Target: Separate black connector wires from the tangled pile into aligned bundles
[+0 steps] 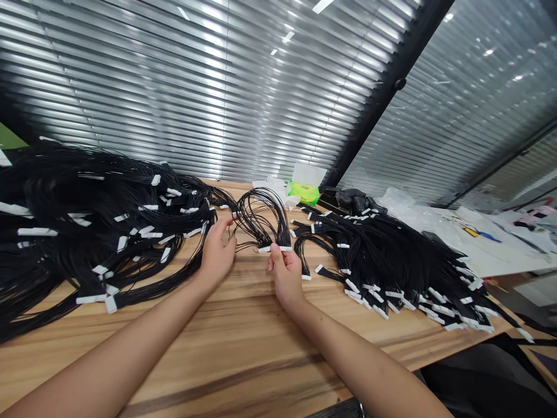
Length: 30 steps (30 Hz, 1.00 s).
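Note:
Between my hands a black wire harness (261, 203) arches up from the wooden table. My right hand (287, 273) pinches the long white connector (285, 248) at its near end, thumb on top. At the harness's left side, my left hand (219, 247) curls around the black wires, thumb and index finger close to them. Whether those fingertips press on a wire is too small to make out. To the left lies a large heap of black wire harnesses (100, 180) with white connectors. Another spread pile of harnesses (391, 255) lies on the right.
Behind the harness are a green tissue pack (303, 193) and crumpled white paper (272, 187). Clear plastic bags (404, 206) lie behind the right pile. A white table (500, 255) with tools stands at the right. Window blinds (195, 87) rise behind the wooden table (243, 348).

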### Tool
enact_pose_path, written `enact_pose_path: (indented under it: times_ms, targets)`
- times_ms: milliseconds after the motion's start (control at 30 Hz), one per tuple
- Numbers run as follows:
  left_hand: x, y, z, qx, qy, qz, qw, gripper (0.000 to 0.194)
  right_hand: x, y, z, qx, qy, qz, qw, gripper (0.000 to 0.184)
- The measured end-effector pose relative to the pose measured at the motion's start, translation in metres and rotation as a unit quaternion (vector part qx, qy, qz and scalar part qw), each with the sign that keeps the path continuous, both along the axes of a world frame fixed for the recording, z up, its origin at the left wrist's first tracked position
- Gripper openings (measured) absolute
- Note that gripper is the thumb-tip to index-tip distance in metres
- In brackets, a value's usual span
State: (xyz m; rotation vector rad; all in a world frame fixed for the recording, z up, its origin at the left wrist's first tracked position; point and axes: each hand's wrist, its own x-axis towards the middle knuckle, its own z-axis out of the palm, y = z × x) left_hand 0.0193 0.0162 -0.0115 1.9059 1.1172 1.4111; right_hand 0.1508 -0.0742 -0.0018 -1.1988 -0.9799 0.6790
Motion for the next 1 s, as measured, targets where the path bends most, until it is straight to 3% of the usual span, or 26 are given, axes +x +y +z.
enact_pose_path:
  times_ms: [167,567,767,1000]
  targets:
    - [0.000,-0.005,0.004,0.064,0.047,-0.024,0.997,0.051,0.001,0.000,0.001,0.002,0.003,-0.001,1.000,0.046]
    - [0.000,-0.008,0.008,0.079,0.050,0.009,0.996,0.057,0.001,0.002,0.001,-0.004,0.010,-0.024,1.000,0.046]
    - [-0.002,-0.019,0.018,0.103,0.073,0.000,0.992,0.029,0.002,0.002,0.002,0.008,0.024,-0.028,0.999,0.044]
    - [-0.001,-0.026,0.020,0.158,0.097,-0.009,0.983,0.020,0.000,0.001,0.005,0.005,0.020,-0.021,1.000,0.044]
